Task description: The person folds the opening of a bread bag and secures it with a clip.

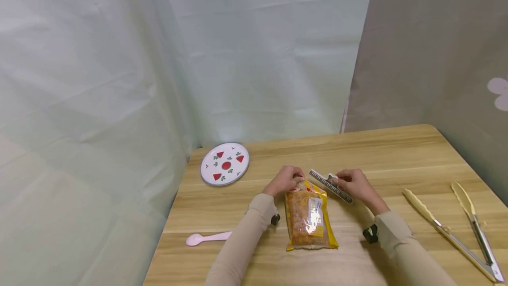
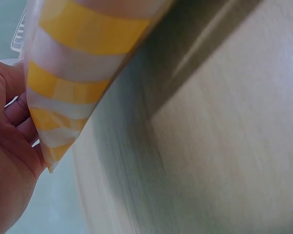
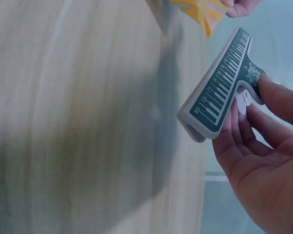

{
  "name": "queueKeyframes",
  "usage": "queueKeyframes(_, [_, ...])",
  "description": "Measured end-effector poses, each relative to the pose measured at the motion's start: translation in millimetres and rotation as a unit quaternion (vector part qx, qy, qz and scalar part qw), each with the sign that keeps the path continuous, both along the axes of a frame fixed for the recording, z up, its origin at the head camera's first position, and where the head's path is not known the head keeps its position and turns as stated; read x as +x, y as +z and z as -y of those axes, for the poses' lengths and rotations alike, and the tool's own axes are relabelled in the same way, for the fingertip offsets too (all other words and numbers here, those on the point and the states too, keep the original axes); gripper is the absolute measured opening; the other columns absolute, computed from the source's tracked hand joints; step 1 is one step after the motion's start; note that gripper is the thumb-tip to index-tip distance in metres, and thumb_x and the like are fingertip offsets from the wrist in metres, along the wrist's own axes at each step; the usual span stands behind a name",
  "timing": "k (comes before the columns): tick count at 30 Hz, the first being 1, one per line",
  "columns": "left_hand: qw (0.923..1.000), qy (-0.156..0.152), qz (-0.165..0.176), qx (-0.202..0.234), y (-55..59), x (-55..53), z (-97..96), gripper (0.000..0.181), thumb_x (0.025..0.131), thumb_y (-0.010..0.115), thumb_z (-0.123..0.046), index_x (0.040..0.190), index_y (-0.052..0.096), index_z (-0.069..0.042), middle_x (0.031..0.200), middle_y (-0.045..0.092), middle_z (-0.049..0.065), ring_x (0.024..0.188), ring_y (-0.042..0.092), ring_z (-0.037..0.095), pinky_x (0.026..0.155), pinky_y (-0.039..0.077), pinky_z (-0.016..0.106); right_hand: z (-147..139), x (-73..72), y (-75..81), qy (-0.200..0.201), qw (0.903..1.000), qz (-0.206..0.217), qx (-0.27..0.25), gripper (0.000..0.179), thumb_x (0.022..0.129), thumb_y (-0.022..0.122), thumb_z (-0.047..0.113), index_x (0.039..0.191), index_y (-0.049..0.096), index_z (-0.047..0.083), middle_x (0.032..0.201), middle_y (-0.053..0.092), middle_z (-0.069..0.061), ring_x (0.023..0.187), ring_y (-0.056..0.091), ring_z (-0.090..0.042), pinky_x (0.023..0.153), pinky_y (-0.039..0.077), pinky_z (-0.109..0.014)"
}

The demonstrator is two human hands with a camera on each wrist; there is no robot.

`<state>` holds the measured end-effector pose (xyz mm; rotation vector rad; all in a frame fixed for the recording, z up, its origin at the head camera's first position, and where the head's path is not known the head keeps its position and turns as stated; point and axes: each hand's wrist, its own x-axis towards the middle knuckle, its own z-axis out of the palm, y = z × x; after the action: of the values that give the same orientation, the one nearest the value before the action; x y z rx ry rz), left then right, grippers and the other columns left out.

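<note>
A yellow-edged plastic bag of bread (image 1: 303, 215) stands tilted on the table, its clear front showing the brown loaf. My left hand (image 1: 286, 180) pinches the bag's top edge; in the left wrist view the bag's yellow-and-white striped side (image 2: 73, 63) hangs by the fingers. To the right of the bag, my right hand (image 1: 357, 186) holds a long bag clip (image 1: 331, 186) by its handle, thumb on one side and fingers on the other. The clip (image 3: 222, 83), with a dark piano-key pattern, is apart from the bag in the right wrist view.
A round plate (image 1: 234, 173) with red and green designs lies at the back left of the wooden table (image 1: 397, 158). A pink spoon (image 1: 202, 238) is partly hidden by the left forearm. Spread tongs (image 1: 448, 233) lie at the right. Curtains hang behind the table.
</note>
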<state>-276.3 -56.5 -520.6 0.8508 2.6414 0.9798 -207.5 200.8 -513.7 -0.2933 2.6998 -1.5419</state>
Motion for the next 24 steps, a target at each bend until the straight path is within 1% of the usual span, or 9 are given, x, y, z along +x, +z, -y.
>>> queueKeyframes(4, [1.0,0.0,0.002,0.0,1.2,0.4,-0.2,0.012,0.1,0.063,-0.008,0.091,0.072,-0.007,0.085,0.068,-0.002,0.076,0.056,0.008,0.072,0.048,0.021,-2,0.6,-3.4,0.007,0.9999,-0.008,0.004,0.022,0.094,0.071,0.007,0.104,0.07,-0.013,0.091,0.072,-0.015,0.078,0.061,-0.019,0.065,0.05,-0.026])
queueKeyframes(9, [0.9999,-0.001,0.009,0.012,3.4,-0.5,0.0,0.012,0.1,0.063,-0.008,0.093,0.072,-0.006,0.087,0.068,-0.001,0.077,0.057,0.007,0.072,0.049,0.02,-2,-0.7,-7.3,0.0,0.9997,-0.023,-0.001,0.018,0.092,0.073,0.004,0.102,0.071,-0.01,0.089,0.072,-0.013,0.074,0.06,-0.017,0.063,0.05,-0.025])
queueKeyframes(16, [0.9996,0.008,0.013,0.023,5.6,-0.7,2.0,0.014,0.1,0.061,-0.004,0.093,0.073,-0.005,0.088,0.069,0.0,0.078,0.057,0.008,0.074,0.049,0.021,3,0.5,-4.5,-0.01,0.9984,-0.056,-0.005,0.012,0.09,0.074,0.001,0.097,0.073,-0.009,0.089,0.073,-0.014,0.072,0.059,-0.017,0.062,0.048,-0.025])
queueKeyframes(20, [0.9994,0.011,0.013,0.031,7.2,1.2,2.8,0.014,0.1,0.061,-0.004,0.094,0.073,-0.005,0.089,0.07,0.002,0.08,0.058,0.009,0.076,0.049,0.022,6,0.6,-4.3,-0.01,0.9984,-0.055,-0.002,0.009,0.09,0.073,-0.001,0.096,0.074,-0.008,0.091,0.073,-0.015,0.073,0.057,-0.017,0.063,0.047,-0.025])
queueKeyframes(24, [0.9988,0.017,0.016,0.044,7.2,2.7,3.0,0.011,0.1,0.062,-0.005,0.097,0.073,-0.004,0.093,0.072,0.003,0.084,0.061,0.008,0.079,0.05,0.023,8,-0.1,-7.7,-0.007,0.9988,-0.048,0.002,0.009,0.09,0.072,-0.001,0.096,0.074,-0.007,0.093,0.073,-0.015,0.074,0.057,-0.016,0.063,0.047,-0.025])
